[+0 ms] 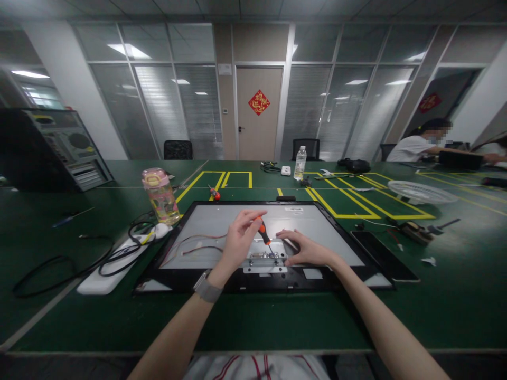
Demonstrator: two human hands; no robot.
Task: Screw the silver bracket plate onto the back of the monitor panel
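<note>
My left hand [241, 236] is closed round the handle of an orange and black screwdriver [263, 231]. The screwdriver tilts, its tip reaching down to a silver metal bracket [264, 269]. My right hand [307, 248] curves around the bracket's right side, thumb and fingers apart, the fingertips by the metal; whether it grips the bracket I cannot tell. The bracket stands on the grey back of a black-framed display panel [328, 232] lying flat on the green table. Thin wires [202, 248] run across the panel to the left of my left hand.
Left of the panel are a white power strip [103, 274], black cables [51, 259] and a pink-lidded bottle [161, 198]. A dark slab [382, 256] lies along its right edge. Farther back stand a water bottle [300, 163] and a computer case [51, 148]. A person [414, 145] sits at right.
</note>
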